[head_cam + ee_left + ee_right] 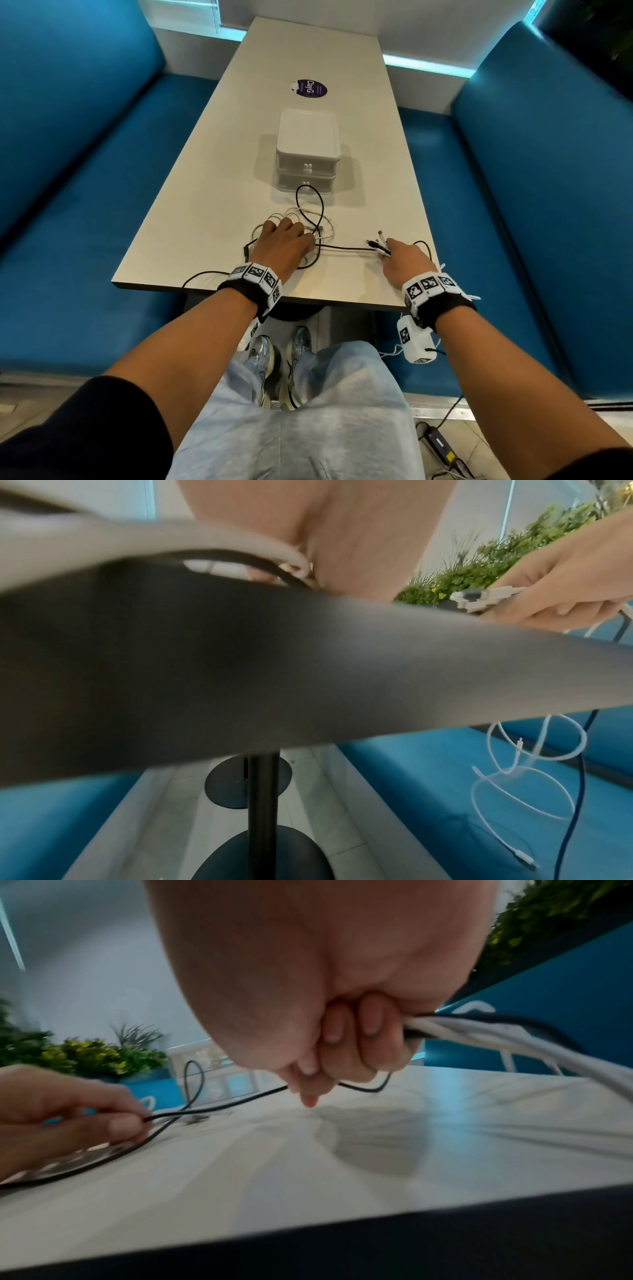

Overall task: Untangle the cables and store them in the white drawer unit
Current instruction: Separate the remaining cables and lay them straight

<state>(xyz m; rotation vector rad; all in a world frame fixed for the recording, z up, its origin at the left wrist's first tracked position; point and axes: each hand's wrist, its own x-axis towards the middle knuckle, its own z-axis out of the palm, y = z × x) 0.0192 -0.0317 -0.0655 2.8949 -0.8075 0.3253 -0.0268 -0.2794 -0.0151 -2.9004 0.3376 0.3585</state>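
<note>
A white drawer unit is seen on a cream table, with black cable and white cable; blue benches and black-and-white patterned wristbands are shown.

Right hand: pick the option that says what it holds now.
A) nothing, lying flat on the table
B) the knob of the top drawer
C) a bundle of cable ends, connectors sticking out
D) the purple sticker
C: the right hand has its fingers curled round several cable ends, black and white together, near the table's right edge; the right wrist view shows the same grip.
</note>
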